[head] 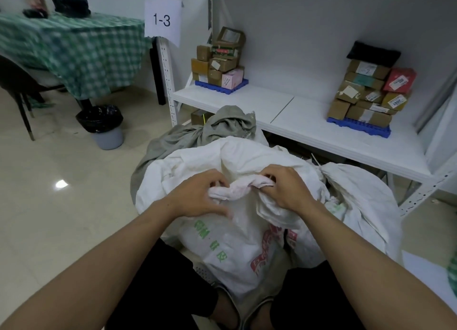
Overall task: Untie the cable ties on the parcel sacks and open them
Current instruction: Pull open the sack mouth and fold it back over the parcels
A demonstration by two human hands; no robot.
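Sacking twisted into a pale rope forms the neck (237, 189) of the white woven plastic parcel sack (232, 240) standing between my knees on the floor. My left hand (197, 196) pinches one end of that twist with curled fingers, my right hand (284, 188) clamps the other end. A grey-green cloth sack (197, 134) slumps just behind it, another tied white sack (358, 188) leans at the right. Beyond stands a white metal shelf (247, 102) with stacked cardboard boxes (217, 59) on blue pallets.
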